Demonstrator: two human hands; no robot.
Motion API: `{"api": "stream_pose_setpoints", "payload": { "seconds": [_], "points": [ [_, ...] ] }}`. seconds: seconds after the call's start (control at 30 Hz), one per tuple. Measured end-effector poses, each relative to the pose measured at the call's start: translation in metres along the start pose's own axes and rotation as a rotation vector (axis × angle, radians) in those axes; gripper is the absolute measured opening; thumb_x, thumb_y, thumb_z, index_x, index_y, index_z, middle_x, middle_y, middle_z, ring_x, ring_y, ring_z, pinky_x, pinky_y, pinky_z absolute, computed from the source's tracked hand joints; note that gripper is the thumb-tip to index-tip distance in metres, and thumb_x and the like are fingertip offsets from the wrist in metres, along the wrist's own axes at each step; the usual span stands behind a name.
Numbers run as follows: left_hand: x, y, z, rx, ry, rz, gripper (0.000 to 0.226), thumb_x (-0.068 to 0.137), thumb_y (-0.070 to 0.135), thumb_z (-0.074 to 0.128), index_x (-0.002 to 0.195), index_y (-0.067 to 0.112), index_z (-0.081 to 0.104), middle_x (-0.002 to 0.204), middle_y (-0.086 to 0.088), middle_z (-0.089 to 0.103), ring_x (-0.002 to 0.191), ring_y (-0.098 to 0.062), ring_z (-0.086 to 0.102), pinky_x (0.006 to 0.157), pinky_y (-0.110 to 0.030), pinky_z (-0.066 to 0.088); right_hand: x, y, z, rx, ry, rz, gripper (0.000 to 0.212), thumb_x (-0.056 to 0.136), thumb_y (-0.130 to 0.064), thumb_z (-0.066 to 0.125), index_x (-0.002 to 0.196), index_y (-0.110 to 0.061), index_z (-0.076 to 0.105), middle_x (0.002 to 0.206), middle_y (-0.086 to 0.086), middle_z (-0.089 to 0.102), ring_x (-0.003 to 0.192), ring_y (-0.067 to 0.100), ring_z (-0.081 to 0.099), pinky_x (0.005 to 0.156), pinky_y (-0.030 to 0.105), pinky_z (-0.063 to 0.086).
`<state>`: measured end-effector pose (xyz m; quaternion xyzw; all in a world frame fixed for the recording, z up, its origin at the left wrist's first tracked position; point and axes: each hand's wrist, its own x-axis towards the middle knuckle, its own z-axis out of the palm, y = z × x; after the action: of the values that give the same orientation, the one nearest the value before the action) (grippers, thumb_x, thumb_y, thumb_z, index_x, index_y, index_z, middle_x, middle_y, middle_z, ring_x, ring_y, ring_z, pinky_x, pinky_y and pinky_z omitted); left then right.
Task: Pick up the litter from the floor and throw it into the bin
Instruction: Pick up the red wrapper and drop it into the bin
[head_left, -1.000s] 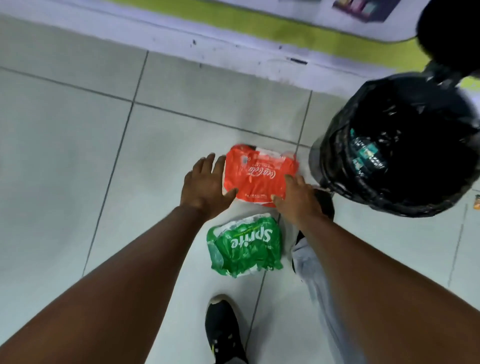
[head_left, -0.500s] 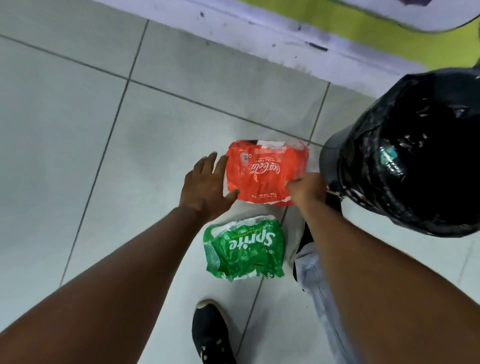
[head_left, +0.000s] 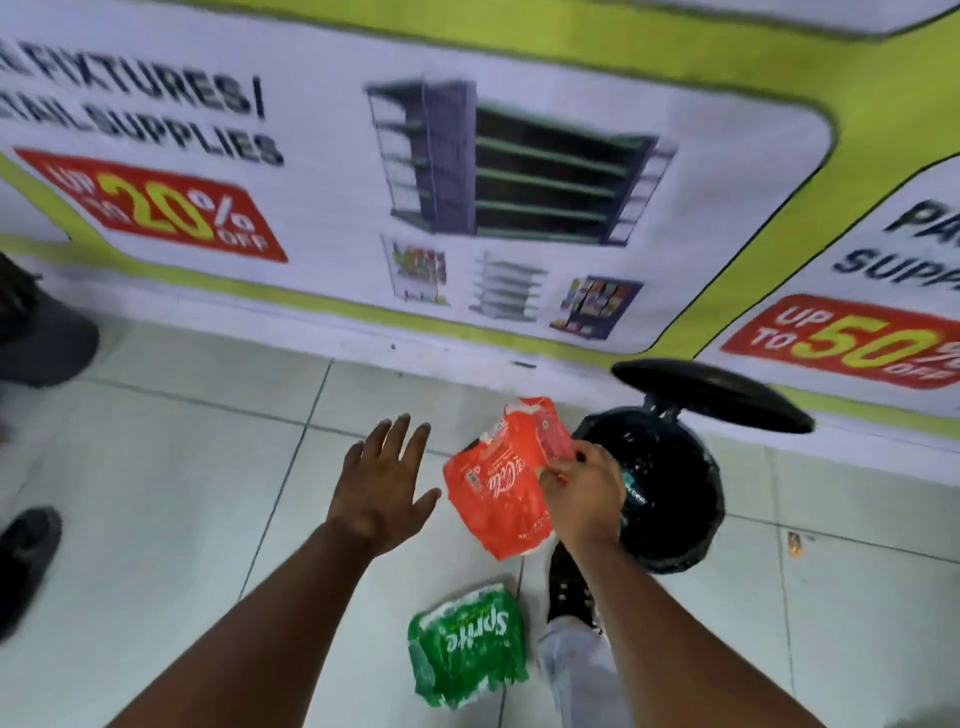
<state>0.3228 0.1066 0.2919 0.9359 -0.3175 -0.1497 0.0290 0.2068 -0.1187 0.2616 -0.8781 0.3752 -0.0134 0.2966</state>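
Note:
A red Coca-Cola plastic wrapper (head_left: 498, 483) hangs off the floor, pinched at its right edge by my right hand (head_left: 584, 491). It is just left of the black bin (head_left: 675, 499), whose lid (head_left: 711, 395) stands raised and whose inside is lined with a black bag. My left hand (head_left: 382, 486) hovers to the left of the wrapper, fingers spread, holding nothing. A green Sprite plastic wrapper (head_left: 467, 647) lies on the white tiled floor near my feet.
My black shoe (head_left: 569, 587) rests at the bin's foot. Another person's dark shoes (head_left: 23, 556) are at the left edge. An advertising banner (head_left: 467, 182) covers the wall behind the bin. A small orange scrap (head_left: 793, 543) lies right of the bin.
My right hand has lifted the red wrapper off the floor toward the bin. My left hand let go of it and spread open. The view tilted up, showing the wall.

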Motion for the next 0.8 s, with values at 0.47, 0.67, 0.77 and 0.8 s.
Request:
{"api": "stream_pose_setpoints", "payload": {
  "seconds": [0.47, 0.67, 0.77, 0.8],
  "points": [
    [0.045, 0.152, -0.071, -0.035, 0.068, 0.182, 0.083, 0.088, 0.061, 0.043, 0.153, 0.023, 0.008, 0.162, -0.007, 0.008, 0.146, -0.03, 0.011, 0.114, -0.047, 0.022, 0.014, 0.097, -0.185, -0.256, 0.176, 0.067, 0.019, 0.083, -0.035, 0.073, 0.099, -0.029, 0.078, 0.142, 0.009, 0.053, 0.135, 0.037, 0.037, 0.107, 0.051, 0.031],
    [0.051, 0.156, -0.049, -0.008, 0.043, 0.198, 0.082, 0.088, 0.061, 0.045, 0.153, 0.023, 0.011, 0.162, -0.007, 0.012, 0.146, -0.03, 0.014, 0.113, -0.048, 0.025, 0.019, 0.125, -0.173, -0.22, 0.015, 0.146, 0.04, 0.081, -0.04, 0.074, 0.12, -0.033, 0.067, 0.159, 0.007, 0.029, 0.145, 0.033, 0.021, 0.115, 0.05, 0.018],
    [0.049, 0.148, -0.044, -0.013, 0.017, 0.17, 0.083, 0.089, 0.06, 0.044, 0.153, 0.024, 0.007, 0.163, -0.006, 0.007, 0.147, -0.029, 0.01, 0.114, -0.047, 0.023, 0.013, 0.132, -0.167, -0.156, -0.005, 0.179, 0.048, 0.083, -0.039, 0.073, 0.129, -0.033, 0.061, 0.16, 0.007, 0.026, 0.147, 0.03, 0.018, 0.118, 0.049, 0.016],
    [0.048, 0.145, -0.044, -0.011, 0.008, 0.159, 0.083, 0.089, 0.06, 0.044, 0.153, 0.025, 0.006, 0.163, -0.006, 0.006, 0.147, -0.029, 0.009, 0.114, -0.047, 0.022, 0.011, 0.133, -0.167, -0.154, -0.012, 0.189, 0.049, 0.084, -0.04, 0.072, 0.131, -0.032, 0.06, 0.16, 0.007, 0.026, 0.148, 0.029, 0.017, 0.118, 0.048, 0.015]
  ]
}}
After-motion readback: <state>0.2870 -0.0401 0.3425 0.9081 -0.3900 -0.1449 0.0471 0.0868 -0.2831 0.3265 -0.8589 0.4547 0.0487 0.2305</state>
